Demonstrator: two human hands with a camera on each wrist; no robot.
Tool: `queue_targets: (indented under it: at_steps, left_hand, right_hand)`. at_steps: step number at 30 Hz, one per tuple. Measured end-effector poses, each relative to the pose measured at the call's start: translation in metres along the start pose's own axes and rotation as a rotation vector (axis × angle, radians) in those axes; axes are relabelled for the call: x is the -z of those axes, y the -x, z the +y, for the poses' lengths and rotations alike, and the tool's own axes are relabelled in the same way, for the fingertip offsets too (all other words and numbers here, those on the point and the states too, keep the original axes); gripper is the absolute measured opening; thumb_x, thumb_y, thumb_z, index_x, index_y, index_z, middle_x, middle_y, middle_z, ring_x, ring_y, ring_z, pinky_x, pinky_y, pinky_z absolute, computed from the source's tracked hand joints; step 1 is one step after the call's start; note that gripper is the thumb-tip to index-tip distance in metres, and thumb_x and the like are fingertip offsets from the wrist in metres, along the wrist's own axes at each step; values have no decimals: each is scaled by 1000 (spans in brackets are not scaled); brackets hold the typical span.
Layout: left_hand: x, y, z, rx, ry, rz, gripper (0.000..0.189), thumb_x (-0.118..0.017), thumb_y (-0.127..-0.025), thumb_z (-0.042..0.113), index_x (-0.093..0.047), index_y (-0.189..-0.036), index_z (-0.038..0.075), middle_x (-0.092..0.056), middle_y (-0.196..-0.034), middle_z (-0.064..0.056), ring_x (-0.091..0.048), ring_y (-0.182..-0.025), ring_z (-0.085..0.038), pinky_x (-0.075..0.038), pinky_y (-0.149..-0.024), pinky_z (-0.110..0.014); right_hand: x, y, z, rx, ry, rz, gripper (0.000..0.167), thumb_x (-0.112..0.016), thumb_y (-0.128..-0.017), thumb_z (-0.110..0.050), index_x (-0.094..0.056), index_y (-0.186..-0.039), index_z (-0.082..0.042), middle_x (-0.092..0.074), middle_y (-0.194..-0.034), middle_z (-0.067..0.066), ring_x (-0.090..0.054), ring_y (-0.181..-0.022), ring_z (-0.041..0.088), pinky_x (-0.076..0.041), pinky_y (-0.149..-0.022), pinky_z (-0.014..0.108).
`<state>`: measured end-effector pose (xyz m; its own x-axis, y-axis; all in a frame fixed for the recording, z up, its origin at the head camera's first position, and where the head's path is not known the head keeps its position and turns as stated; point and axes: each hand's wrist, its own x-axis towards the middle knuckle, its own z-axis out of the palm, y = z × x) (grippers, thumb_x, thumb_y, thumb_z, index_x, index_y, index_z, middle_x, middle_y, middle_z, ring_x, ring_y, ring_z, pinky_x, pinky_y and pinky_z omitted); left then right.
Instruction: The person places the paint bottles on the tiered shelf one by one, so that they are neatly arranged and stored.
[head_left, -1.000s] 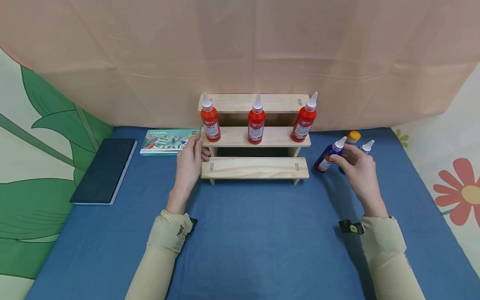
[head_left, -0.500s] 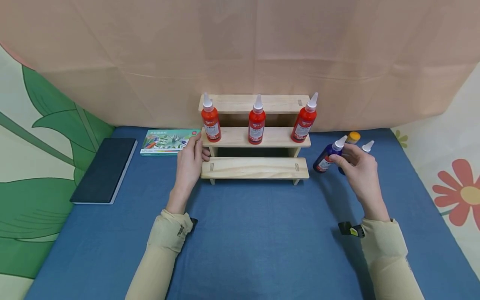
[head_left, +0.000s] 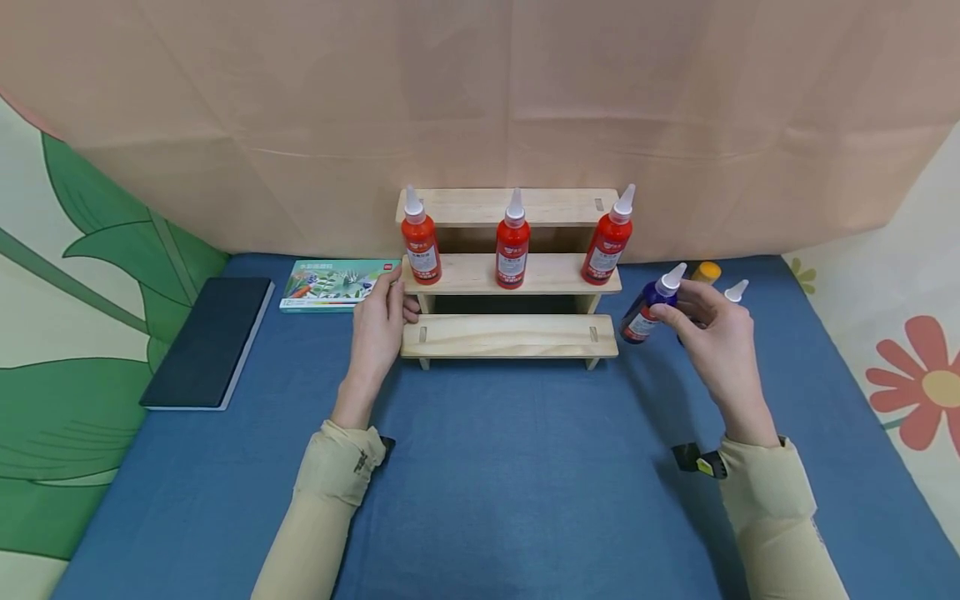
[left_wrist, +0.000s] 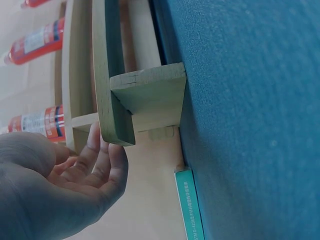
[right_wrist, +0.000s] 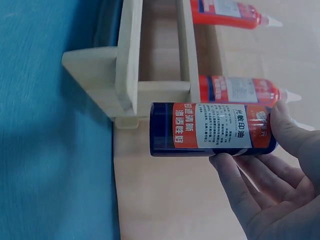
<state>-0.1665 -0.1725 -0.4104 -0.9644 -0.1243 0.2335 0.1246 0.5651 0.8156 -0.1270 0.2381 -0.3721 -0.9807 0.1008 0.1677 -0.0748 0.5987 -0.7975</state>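
My right hand [head_left: 712,337] pinches a dark blue ink bottle [right_wrist: 212,129] with a white nozzle cap, thumb on one side and fingers on the other. The bottle tilts beside the right end of a three-tier wooden display rack [head_left: 510,335], its base raised off the blue cloth in the right wrist view. At the rack's left end, my left hand [head_left: 382,321] holds the edge of the middle tier, its fingers bent in between the tiers. Three red ink bottles with white nozzles stand on that middle tier: left [head_left: 422,250], centre [head_left: 512,254] and right [head_left: 606,250].
Behind my right hand are a yellow cap [head_left: 707,272] and another white nozzle [head_left: 737,291], their bottles mostly hidden. A green illustrated box [head_left: 337,282] lies left of the rack, with a dark notebook [head_left: 206,342] farther left. A beige sheet [head_left: 510,108] hangs behind.
My right hand has raised the blue ink bottle slightly and shifted it left toward the rack. My left hand and the red bottles have stayed where they were.
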Motion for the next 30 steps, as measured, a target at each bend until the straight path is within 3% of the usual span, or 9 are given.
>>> queue_targets:
  at_steps: [7,16,30]
  left_hand:
    - [0,0,-1,8,-6,-5,43,-46,-117,16,-51,-155,-4,-73,-94,-21,-74,-79,-32,-49,-67,-15]
    - [2,0,-3,4,1,6,42,-46,-117,15,-52,-154,-4,-73,-94,-21,-73,-78,-33,-49,-67,-15]
    - [0,-1,-3,3,-3,-6,43,-45,-117,16,-51,-154,-4,-73,-93,-20,-74,-78,-32,-54,-70,-29]
  right_hand:
    - [-8,1,-8,21,-30,-31,53,-75,-104,-30,-63,-147,-3,-70,-136,18,-67,-124,35,-55,-103,38]
    - [-22,-1,-20,47,-92,-80,54,-78,-101,-26,-63,-147,-2,-68,-139,18,-66,-126,36,-51,-105,61]
    - [-35,0,-17,52,-105,-97,54,-79,-100,-27,-64,-145,-1,-69,-135,21,-66,-125,39,-51,-104,64]
